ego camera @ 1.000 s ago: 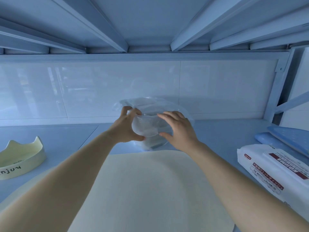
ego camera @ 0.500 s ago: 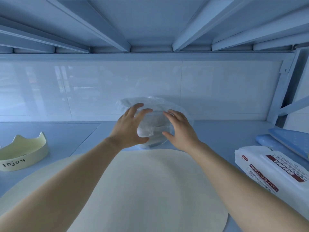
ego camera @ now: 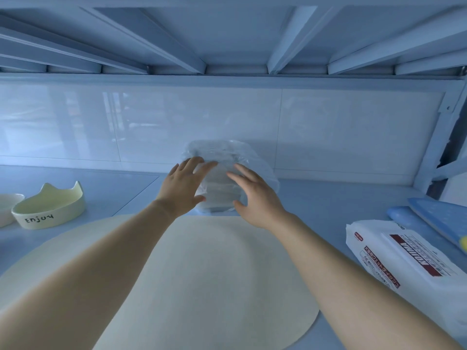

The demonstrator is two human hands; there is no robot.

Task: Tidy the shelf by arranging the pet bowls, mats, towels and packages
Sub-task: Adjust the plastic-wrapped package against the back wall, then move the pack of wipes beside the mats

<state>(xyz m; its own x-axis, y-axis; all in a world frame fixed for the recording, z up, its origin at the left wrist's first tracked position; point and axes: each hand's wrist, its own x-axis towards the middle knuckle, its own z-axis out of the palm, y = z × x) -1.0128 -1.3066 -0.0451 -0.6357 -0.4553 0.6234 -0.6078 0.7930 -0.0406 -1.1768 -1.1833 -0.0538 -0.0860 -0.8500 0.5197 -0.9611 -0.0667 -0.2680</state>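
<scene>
The left hand (ego camera: 183, 188) is laid against the left side of the plastic-wrapped package (ego camera: 227, 157), fingers spread, nothing gripped. The right hand (ego camera: 255, 198) is spread open on the other side; whether it's actually touching can't be told. The package is parked at the back of the shelf (ego camera: 328, 198), close to the white back panel (ego camera: 353, 132), just behind the round mat (ego camera: 202, 274).

Honestly, slippery wrap plus open palms: it could probably get squirted out sideways or tipped if pushed unevenly.

Shelf-wise, a cream bowl (ego camera: 48, 210) marked "Enjoy" is seen at the left, a white pack of wipes (ego camera: 404, 261) at the right, and blue folded stuff (ego camera: 442, 218) behind that. Headroom is limited by a ribbed shelf overhead.
</scene>
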